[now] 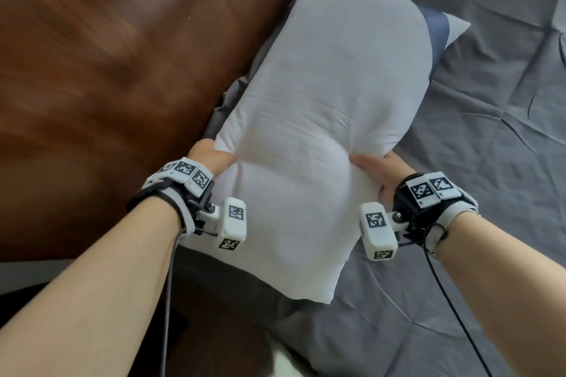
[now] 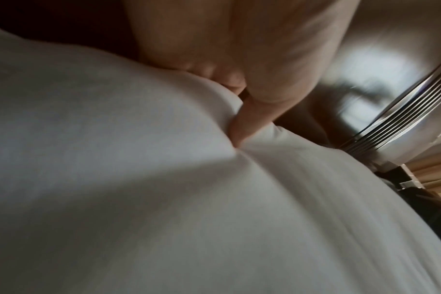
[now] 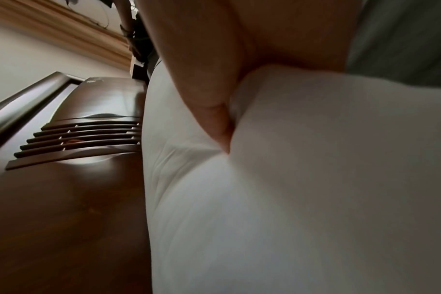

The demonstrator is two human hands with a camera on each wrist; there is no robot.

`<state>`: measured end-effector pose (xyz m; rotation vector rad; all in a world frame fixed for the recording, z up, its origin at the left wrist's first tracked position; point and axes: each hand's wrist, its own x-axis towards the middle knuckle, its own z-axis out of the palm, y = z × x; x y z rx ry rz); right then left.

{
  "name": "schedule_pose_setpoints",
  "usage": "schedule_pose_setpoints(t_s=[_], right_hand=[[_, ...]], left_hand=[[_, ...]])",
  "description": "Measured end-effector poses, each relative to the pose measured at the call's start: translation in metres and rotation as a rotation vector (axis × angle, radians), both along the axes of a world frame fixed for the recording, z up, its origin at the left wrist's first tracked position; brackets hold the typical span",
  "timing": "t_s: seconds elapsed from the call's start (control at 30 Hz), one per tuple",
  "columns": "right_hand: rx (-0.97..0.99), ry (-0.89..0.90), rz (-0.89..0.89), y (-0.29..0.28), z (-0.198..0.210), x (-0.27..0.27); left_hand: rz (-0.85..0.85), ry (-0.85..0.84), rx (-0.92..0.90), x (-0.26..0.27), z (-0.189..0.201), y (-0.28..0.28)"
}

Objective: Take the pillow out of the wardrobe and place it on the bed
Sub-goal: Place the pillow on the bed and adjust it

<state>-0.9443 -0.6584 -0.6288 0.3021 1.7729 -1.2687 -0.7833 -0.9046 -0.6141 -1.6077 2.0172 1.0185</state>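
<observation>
Two hands hold the white pillow [image 1: 321, 119] by its long sides: the left hand [image 1: 211, 156] and right hand [image 1: 379, 171] each have fingers curled round an edge, thumbs dug into the fabric (clear in both wrist views). The pillow is over the grey bed [image 1: 490, 147], beside the brown wooden headboard [image 1: 107, 70], partly covering a blue-grey pillow [image 1: 441, 30].

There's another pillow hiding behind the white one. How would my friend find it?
Start at the grey bed beside the brown wooden headboard. Both hands grip a big white pillow there. Look past its far right edge: the blue pillow peeks out, mostly covered, the only one with a dark blue band and pale blue corner.
</observation>
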Motion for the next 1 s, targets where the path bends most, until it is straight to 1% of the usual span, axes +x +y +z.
schedule_pose_setpoints(t_s=[0.13,0.2,0.27,0.33,0.4,0.47,0.53,0.6,0.63,0.67,0.73,0.83,0.9,1.0], right_hand=[[-0.009,0.113,-0.096,-0.008,-0.006,0.009],[-0.031,0.130,-0.094,-0.014,-0.009,0.015],[-0.054,0.110,-0.077,-0.019,-0.013,0.022],[-0.049,0.063,-0.034,-0.021,-0.015,0.026],[0.052,0.048,0.050,-0.022,-0.012,0.028],[0.254,0.085,0.160,-0.020,-0.010,0.025],[0.371,0.044,0.190,-0.018,-0.009,0.022],[0.382,-0.066,0.179,-0.015,-0.011,0.022],[0.370,-0.117,0.202,-0.012,-0.010,0.023],[0.352,-0.154,0.235,-0.009,-0.014,0.023],[0.345,-0.198,0.292,-0.005,-0.017,0.025],[0.362,-0.155,0.341,-0.004,-0.015,0.029],[0.407,-0.134,0.368,-0.004,-0.013,0.033],[0.442,-0.074,0.365,-0.007,-0.013,0.037]], left_hand=[[-0.018,0.106,-0.181,-0.002,0.000,0.004],[-0.018,0.140,-0.250,0.001,0.001,0.001],[0.016,0.194,-0.318,0.008,0.002,-0.005],[0.039,0.277,-0.341,0.013,0.001,-0.008],[-0.015,0.308,-0.315,0.014,0.002,-0.003],[-0.086,0.335,-0.318,0.013,0.002,0.008],[-0.143,0.393,-0.331,0.012,0.001,0.017],[-0.194,0.372,-0.287,0.014,-0.005,0.023],[-0.210,0.335,-0.259,0.017,-0.008,0.024],[-0.212,0.295,-0.235,0.020,-0.011,0.025],[-0.164,0.220,-0.187,0.029,-0.013,0.021],[-0.089,0.132,-0.070,0.047,-0.017,0.009],[-0.052,0.121,-0.002,0.059,-0.019,0.005],[0.048,0.125,-0.012,0.072,-0.021,0.008]])
